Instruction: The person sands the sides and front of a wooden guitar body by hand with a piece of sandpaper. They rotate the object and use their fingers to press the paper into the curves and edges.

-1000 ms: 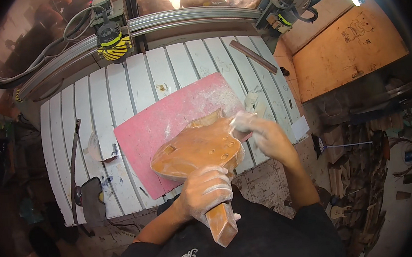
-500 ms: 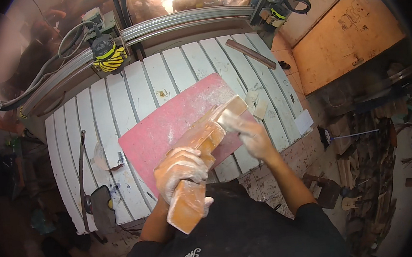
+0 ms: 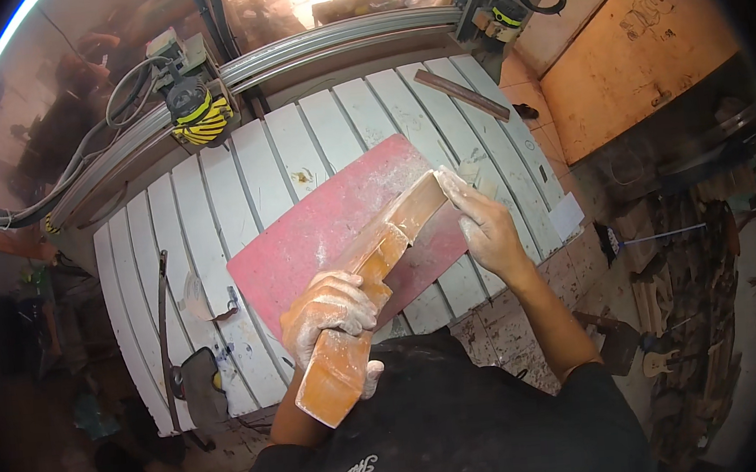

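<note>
- Your left hand (image 3: pixel 331 312) is closed firmly around the near part of an orange wooden piece (image 3: pixel 386 251), fingers wrapped over the top and thumb showing on the right side; a blocky end pokes out of your fist toward your chest.
- Your right hand (image 3: pixel 490 231) has its fingers stretched out against the far end of that piece; whether they pinch it or hide something cannot be told.
- From your left grip, the long axis runs away and to your right, from in front of the tabletop's near edge toward its far right corner; your right hand is nearer the far end, your left the near one.
- Turned partly edge-on, the wood is above a dusty pink sheet (image 3: pixel 305 220); whether they touch cannot be told.
- Under the sheet is the white slatted tabletop (image 3: pixel 212 188).
- Just beyond your right fingers lies a pale block (image 3: pixel 471 172); white paper (image 3: pixel 566 216) is at the near right corner.
- A brown strip (image 3: pixel 462 95) lies near the far right corner.
- Along the left edge lies a long dark strip (image 3: pixel 165 335), with a grey pad (image 3: pixel 205 395) at the near left corner.
- Past the far edge runs a metal rail (image 3: pixel 334 37) carrying a yellow-and-black striped machine head (image 3: pixel 202 121).
</note>
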`<state>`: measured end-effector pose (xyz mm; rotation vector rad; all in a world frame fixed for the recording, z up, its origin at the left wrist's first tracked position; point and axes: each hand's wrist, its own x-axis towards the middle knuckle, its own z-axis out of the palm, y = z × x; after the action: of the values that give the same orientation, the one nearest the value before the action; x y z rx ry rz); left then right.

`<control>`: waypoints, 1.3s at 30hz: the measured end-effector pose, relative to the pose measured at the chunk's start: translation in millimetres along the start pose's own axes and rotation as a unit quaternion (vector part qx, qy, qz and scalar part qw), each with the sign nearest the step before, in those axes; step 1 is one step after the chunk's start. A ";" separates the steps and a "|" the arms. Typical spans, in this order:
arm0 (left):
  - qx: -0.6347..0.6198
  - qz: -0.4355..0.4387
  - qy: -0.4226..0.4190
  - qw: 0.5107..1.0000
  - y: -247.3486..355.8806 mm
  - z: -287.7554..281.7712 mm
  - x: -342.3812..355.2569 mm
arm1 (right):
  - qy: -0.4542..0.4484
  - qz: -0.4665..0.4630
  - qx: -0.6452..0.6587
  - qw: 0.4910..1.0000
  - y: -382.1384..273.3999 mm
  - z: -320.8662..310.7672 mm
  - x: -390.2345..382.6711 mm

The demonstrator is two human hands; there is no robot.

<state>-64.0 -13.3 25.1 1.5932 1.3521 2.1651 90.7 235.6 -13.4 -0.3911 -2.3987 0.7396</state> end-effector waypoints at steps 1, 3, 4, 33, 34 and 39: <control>-0.001 -0.001 -0.001 1.000 -1.2 0.2 -1.1 | -0.010 0.019 -0.046 0.999 -4.5 0.2 -1.3; -0.002 0.018 -0.001 1.000 -4.5 1.3 -4.0 | -0.021 0.039 -0.090 0.995 -12.9 10.6 -11.5; -0.003 0.017 0.000 1.000 -4.3 3.4 -2.9 | -0.064 0.042 -0.118 0.990 -17.5 22.4 -22.3; 0.008 0.005 0.024 1.000 -7.7 -1.1 -3.6 | -0.055 -0.006 0.072 0.996 -11.3 24.5 7.7; 0.014 0.008 0.019 1.000 -9.7 -0.1 -0.9 | -0.074 0.012 0.026 0.997 -12.2 31.8 2.3; -0.008 0.015 0.049 0.999 -9.4 -2.7 -3.9 | -0.160 -0.028 0.156 0.974 -11.1 20.0 15.0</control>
<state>-68.1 -11.6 15.6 1.5287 1.3417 2.2934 65.6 224.8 -13.5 -0.0772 -2.5135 1.2106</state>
